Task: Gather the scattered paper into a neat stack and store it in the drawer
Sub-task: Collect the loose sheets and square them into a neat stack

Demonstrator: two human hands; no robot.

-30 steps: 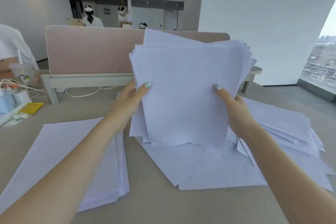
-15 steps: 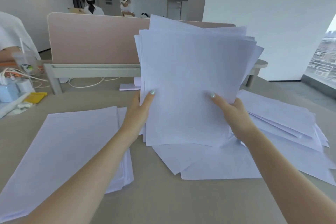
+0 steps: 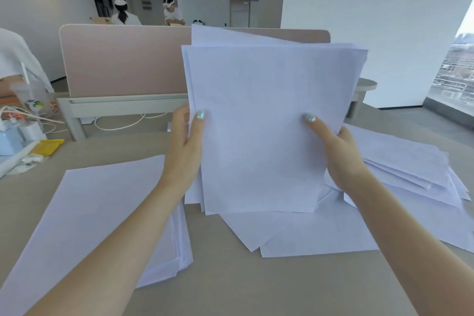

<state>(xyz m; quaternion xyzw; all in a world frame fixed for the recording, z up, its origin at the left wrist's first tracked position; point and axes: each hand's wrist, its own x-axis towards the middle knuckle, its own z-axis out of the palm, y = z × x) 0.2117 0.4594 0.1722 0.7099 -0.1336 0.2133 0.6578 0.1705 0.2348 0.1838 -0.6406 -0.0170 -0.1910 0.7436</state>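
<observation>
I hold a thick bundle of white paper (image 3: 264,120) upright in front of me, its lower edge down at the table. My left hand (image 3: 183,151) grips its left edge, thumb on the front sheet. My right hand (image 3: 336,154) grips the right edge the same way. The sheets are nearly squared, with a few corners sticking out at the top. A flat stack of paper (image 3: 102,213) lies on the table to the left. Loose sheets (image 3: 307,233) lie fanned under the bundle, and a messy pile (image 3: 410,161) lies to the right. No drawer is in view.
The beige table (image 3: 243,287) carries everything. A pink desk divider (image 3: 123,61) stands behind it. At far left are a plastic cup (image 3: 30,100), cables, a blue box and a yellow item (image 3: 50,146). A person's white sleeve shows at the left edge; two people stand far back.
The bundle has been turned from tilted to upright and lowered until its bottom edge reaches the table. Its sheets are more closely aligned, and both hands have slid to its side edges.
</observation>
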